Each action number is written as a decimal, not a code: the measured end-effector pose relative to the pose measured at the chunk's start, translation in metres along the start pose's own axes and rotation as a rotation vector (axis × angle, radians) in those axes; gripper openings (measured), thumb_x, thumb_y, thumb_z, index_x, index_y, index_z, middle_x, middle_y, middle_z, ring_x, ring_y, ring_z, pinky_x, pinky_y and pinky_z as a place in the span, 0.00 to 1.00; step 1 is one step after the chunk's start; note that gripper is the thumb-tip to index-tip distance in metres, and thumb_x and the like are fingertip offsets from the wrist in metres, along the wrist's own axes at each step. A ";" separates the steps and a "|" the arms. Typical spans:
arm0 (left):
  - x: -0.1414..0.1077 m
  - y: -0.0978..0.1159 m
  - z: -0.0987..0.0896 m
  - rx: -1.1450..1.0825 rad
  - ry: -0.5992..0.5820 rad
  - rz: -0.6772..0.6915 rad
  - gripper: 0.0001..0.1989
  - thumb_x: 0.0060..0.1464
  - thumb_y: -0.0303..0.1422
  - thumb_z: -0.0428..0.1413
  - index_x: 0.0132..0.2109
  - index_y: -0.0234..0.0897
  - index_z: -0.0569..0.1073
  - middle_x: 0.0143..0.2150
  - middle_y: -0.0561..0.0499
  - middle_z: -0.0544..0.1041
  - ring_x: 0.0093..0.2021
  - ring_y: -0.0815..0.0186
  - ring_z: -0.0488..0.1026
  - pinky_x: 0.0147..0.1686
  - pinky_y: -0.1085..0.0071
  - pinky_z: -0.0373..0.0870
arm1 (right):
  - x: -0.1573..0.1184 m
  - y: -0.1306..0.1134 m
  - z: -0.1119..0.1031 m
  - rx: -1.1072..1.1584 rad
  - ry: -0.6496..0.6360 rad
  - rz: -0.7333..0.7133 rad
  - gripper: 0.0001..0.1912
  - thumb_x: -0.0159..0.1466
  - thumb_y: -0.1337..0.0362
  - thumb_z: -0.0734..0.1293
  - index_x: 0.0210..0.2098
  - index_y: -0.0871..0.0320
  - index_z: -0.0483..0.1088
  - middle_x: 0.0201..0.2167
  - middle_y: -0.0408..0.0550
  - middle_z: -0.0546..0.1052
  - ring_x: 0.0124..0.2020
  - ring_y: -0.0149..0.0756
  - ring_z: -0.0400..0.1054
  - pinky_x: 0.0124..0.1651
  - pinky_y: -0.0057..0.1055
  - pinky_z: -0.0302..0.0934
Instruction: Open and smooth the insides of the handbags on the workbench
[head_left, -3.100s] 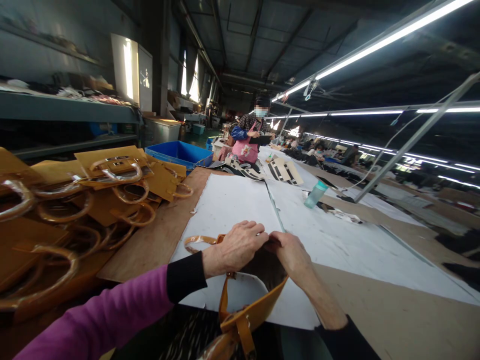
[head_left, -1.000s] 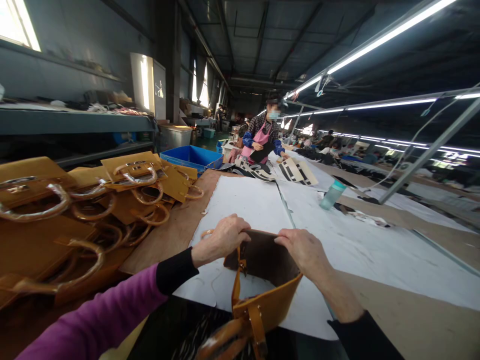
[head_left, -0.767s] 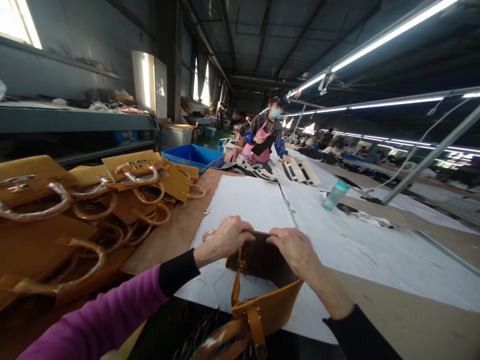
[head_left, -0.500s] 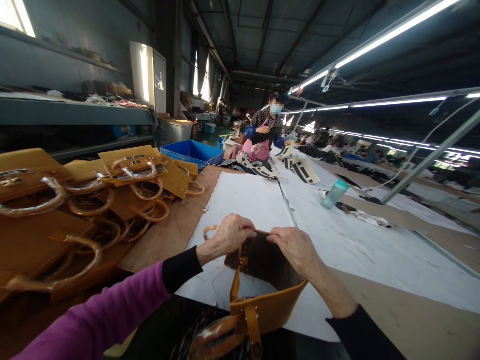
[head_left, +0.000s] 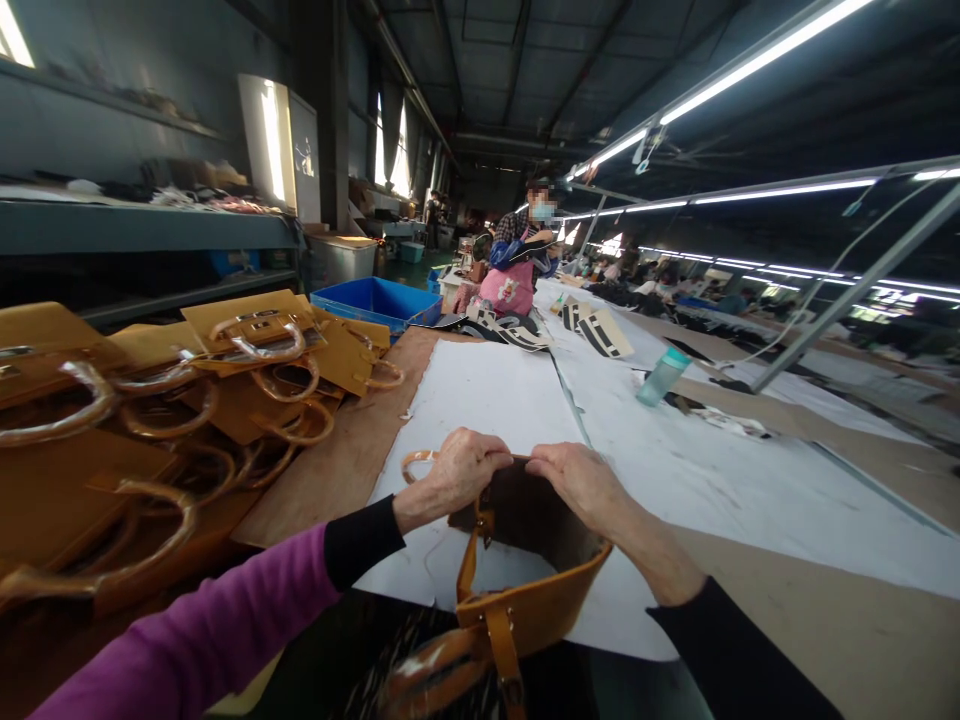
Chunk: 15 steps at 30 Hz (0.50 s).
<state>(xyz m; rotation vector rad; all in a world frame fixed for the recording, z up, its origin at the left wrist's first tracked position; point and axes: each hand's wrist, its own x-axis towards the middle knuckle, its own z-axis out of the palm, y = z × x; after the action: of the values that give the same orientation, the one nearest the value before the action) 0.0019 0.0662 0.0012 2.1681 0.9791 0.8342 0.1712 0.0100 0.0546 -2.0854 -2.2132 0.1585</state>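
A mustard-brown handbag (head_left: 551, 607) stands open at the table's near edge, its dark lining showing. My left hand (head_left: 466, 468) pinches the far rim of the bag between thumb and fingers. Close beside it, my right hand (head_left: 581, 482) grips the same rim, a small gap between the two. One wrapped handle (head_left: 418, 462) shows behind my left wrist. The other handle (head_left: 439, 665) hangs on the near side, under a strap (head_left: 504, 650) with metal fittings. My fingertips partly hide the rim.
At left lies a heap of similar handbags (head_left: 82, 470) with film-wrapped handles. Behind it is a blue bin (head_left: 379, 300). White paper (head_left: 480, 385) covers the table, with a teal bottle (head_left: 664, 376) at right and black-and-cream cut pieces (head_left: 600, 332) farther back. A masked co-worker (head_left: 517, 250) stands beyond.
My right hand has shifted slightly left along the rim, closer to my left hand. The co-worker's arms and body have turned. The whole view has shifted slightly.
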 end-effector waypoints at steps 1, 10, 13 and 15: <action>0.000 0.001 -0.001 0.004 -0.003 0.006 0.13 0.52 0.33 0.49 0.32 0.34 0.77 0.22 0.54 0.71 0.23 0.72 0.63 0.26 0.78 0.58 | -0.004 0.007 -0.002 -0.008 -0.018 0.030 0.14 0.61 0.59 0.57 0.23 0.55 0.67 0.22 0.41 0.71 0.27 0.31 0.62 0.30 0.27 0.47; -0.007 0.005 0.004 0.030 0.009 0.054 0.13 0.53 0.34 0.49 0.31 0.34 0.76 0.20 0.55 0.67 0.22 0.73 0.61 0.26 0.78 0.57 | -0.023 0.028 -0.002 0.001 -0.009 0.129 0.18 0.62 0.57 0.54 0.22 0.56 0.64 0.23 0.43 0.71 0.29 0.32 0.62 0.31 0.27 0.49; -0.010 0.008 0.002 0.054 0.007 0.049 0.13 0.53 0.35 0.48 0.30 0.34 0.76 0.20 0.55 0.67 0.22 0.73 0.61 0.25 0.78 0.56 | -0.024 0.023 -0.003 -0.008 0.020 0.145 0.18 0.62 0.56 0.54 0.22 0.55 0.65 0.24 0.43 0.71 0.30 0.33 0.63 0.31 0.27 0.49; -0.013 0.011 -0.001 0.075 -0.007 0.048 0.14 0.54 0.35 0.48 0.31 0.35 0.76 0.20 0.55 0.68 0.22 0.73 0.61 0.25 0.78 0.56 | -0.029 0.021 -0.006 0.001 0.007 0.169 0.17 0.62 0.55 0.54 0.22 0.55 0.65 0.25 0.43 0.72 0.30 0.34 0.64 0.31 0.27 0.50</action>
<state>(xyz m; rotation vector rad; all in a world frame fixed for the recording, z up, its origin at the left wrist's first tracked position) -0.0014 0.0504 0.0064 2.2645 0.9728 0.8243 0.1946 -0.0177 0.0578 -2.2679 -2.0301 0.1638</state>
